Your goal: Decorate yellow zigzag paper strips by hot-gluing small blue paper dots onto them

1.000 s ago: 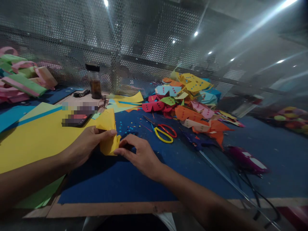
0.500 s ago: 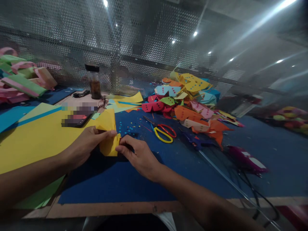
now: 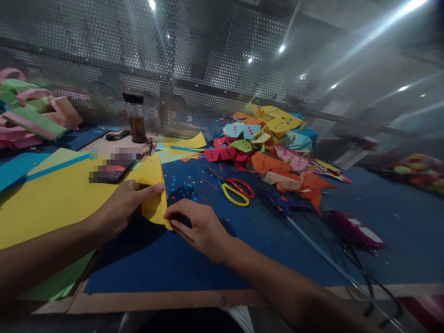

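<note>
One folded yellow paper (image 3: 151,207), long axis running roughly away from the person, is held over the tabletop (image 3: 166,270), pinched by the left hand (image 3: 121,209) from its left side and the right hand (image 3: 203,226) near its near right corner.

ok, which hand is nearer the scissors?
Right. The right hand is below and left of the scissors in view, at the lower edge of the folded yellow paper; the left hand holds that paper, farther left.
</note>
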